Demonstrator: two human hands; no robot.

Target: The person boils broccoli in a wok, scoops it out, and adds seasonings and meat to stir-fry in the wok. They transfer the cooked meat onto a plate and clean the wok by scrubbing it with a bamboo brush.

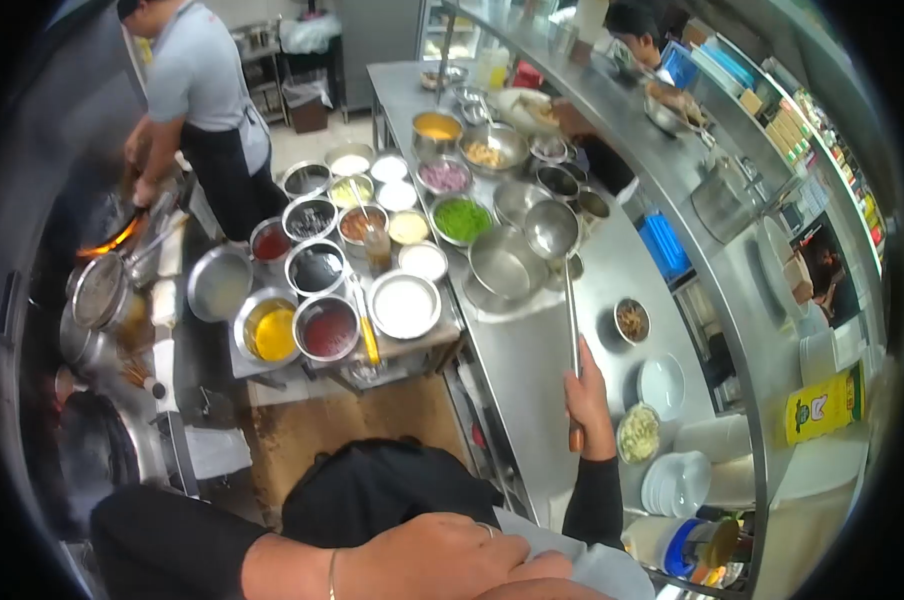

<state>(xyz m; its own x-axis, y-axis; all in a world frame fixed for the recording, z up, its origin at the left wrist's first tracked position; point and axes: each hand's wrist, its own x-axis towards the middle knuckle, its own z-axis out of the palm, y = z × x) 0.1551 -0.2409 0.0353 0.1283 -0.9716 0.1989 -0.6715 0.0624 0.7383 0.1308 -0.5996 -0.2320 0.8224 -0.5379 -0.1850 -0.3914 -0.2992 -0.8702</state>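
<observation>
My right hand (590, 405) is wrapped round the long handle of a metal ladle (552, 230), near its wooden end. The ladle's round bowl hangs at the right rim of a large steel bowl (507, 265) on the counter. Low in the view, close to my body, is my left hand (432, 550), its back towards me and its fingers curled. A greyish-white cloth-like piece (582, 555) lies against those fingers; whether they grip it is hidden. Right of the ladle stand a small bowl of brown bits (631, 320) and a white bowl (661, 386).
Several pots of sauces and ingredients crowd a low table (402, 355) ahead. Chopped greens (462, 217) sit on the steel counter (517, 400). A shelf (717, 270) runs along the right. At the stove, left, a co-worker (207, 90) stands by a flame (112, 242). Another person (637, 35) is behind the shelf.
</observation>
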